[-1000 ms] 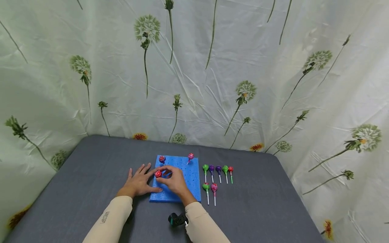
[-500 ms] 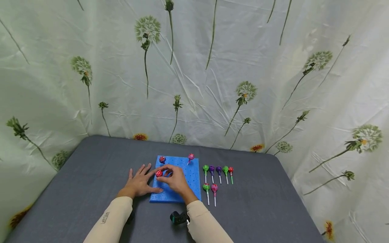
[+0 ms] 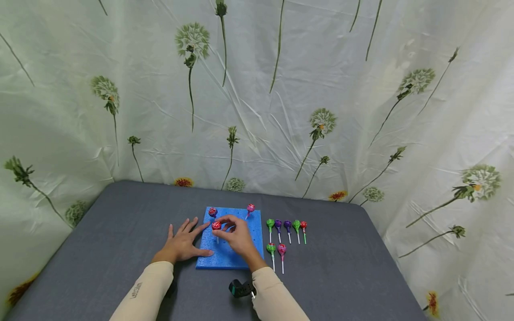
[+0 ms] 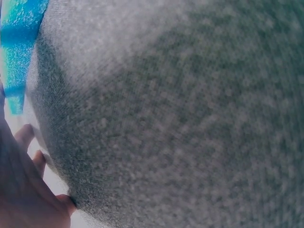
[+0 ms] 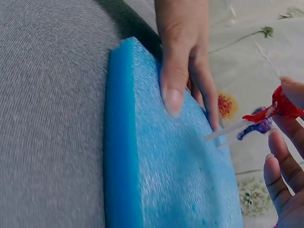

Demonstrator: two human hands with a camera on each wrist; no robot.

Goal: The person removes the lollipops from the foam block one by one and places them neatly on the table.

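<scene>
My right hand (image 3: 238,236) pinches a red-wrapped lollipop (image 3: 216,225) by its head between thumb and finger, over the left half of a blue foam board (image 3: 210,264). Its white stick points down at the board; in the right wrist view the red wrapper (image 5: 270,110) shows, the stick's end close over the foam. My left hand (image 3: 180,244) lies with fingers spread at the board's left edge, thumb and forefinger resting on it. A dark red and blue lollipop (image 3: 213,212) stands upright at the board's far left, a pink one (image 3: 250,208) at its far right.
Right of the board, several lollipops lie in two rows on the grey table (image 3: 329,258): green (image 3: 270,223), purple (image 3: 287,225) and red (image 3: 303,224) at the back, green (image 3: 271,248) and pink (image 3: 282,248) in front. A floral curtain (image 3: 257,98) hangs behind.
My right hand has moved slightly right with the red lollipop, and its stick now shows beneath the head. The left hand stays in place on the board.
</scene>
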